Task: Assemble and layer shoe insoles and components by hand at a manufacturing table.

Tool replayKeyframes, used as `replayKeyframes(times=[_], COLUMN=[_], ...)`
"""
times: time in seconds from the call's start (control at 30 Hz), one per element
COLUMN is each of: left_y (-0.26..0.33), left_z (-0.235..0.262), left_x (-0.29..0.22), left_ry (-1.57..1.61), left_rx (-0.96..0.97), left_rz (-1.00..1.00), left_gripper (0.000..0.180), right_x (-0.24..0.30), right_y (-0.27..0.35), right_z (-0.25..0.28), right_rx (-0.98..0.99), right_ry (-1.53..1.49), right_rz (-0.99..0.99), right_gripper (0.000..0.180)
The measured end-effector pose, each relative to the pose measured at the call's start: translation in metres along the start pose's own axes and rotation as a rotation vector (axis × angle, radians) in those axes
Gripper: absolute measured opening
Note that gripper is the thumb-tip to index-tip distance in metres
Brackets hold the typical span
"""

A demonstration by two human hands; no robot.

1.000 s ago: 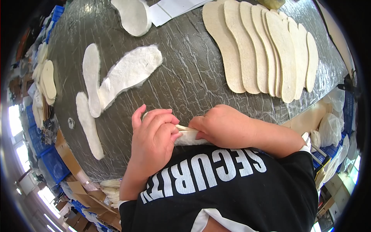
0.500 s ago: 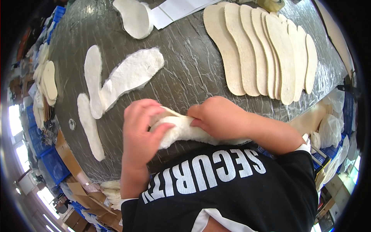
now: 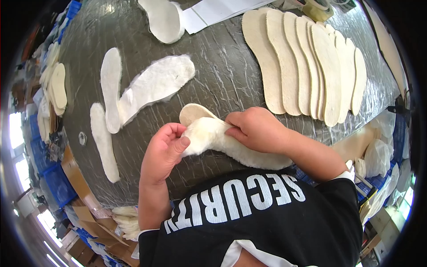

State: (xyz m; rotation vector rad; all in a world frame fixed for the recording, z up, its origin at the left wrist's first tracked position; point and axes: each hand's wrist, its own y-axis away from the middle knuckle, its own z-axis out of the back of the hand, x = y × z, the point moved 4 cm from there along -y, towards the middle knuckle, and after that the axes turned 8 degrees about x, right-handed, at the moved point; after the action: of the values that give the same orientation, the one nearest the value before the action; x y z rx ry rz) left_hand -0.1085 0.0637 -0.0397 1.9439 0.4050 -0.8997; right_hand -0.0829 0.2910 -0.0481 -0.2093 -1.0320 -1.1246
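Observation:
Close to my body I hold a fluffy white fleece insole (image 3: pixel 208 132); its pile faces up and its middle bends. Behind it the rounded end of a flat beige insole (image 3: pixel 194 113) sticks up. My left hand (image 3: pixel 161 153) pinches the fleece insole's left end between thumb and fingers. Farther right, my right hand (image 3: pixel 260 133) is closed on the far edge, where the fleece and the beige insole meet. Its fingers hide part of that edge, so I cannot tell whether the two layers are joined there.
At the far right, several beige insoles (image 3: pixel 275 62) lie overlapped in a fan. Furry white insoles (image 3: pixel 155 80) rest at the left, and another pair (image 3: pixel 165 22) lies by white paper sheets (image 3: pixel 213 15). A tape roll (image 3: pixel 318 10) sits at the far edge of the dark table (image 3: pixel 213 84).
My left hand has moved down and left, off the beige insole's end, which now shows. It grips the fleece's left end. My right hand keeps its grip.

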Motion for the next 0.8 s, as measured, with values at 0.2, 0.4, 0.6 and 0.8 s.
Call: replayKeyframes(times=[0.2, 0.4, 0.6, 0.8], left_y=[-0.004, -0.015, -0.038, -0.043], left_z=[-0.013, -0.036, -0.010, -0.012], left_x=[-0.007, -0.026, -0.011, -0.014], left_ry=[-0.315, -0.151, -0.533, -0.702], left_rx=[0.071, 0.155, -0.103, -0.197], left_rz=[-0.029, -0.280, -0.323, -0.439], left_gripper=[0.035, 0.033, 0.035, 0.031], right_x=[-0.006, -0.012, 0.018, -0.002], right_y=[-0.003, -0.006, 0.028, 0.042], right_z=[-0.006, -0.015, -0.013, -0.050], right_rx=[-0.033, 0.034, -0.509, -0.230], right_ry=[0.077, 0.123, 0.538, 0.612], right_rz=[-0.004, -0.038, 0.513, 0.554], right_gripper=[0.019, 0.018, 0.028, 0.038])
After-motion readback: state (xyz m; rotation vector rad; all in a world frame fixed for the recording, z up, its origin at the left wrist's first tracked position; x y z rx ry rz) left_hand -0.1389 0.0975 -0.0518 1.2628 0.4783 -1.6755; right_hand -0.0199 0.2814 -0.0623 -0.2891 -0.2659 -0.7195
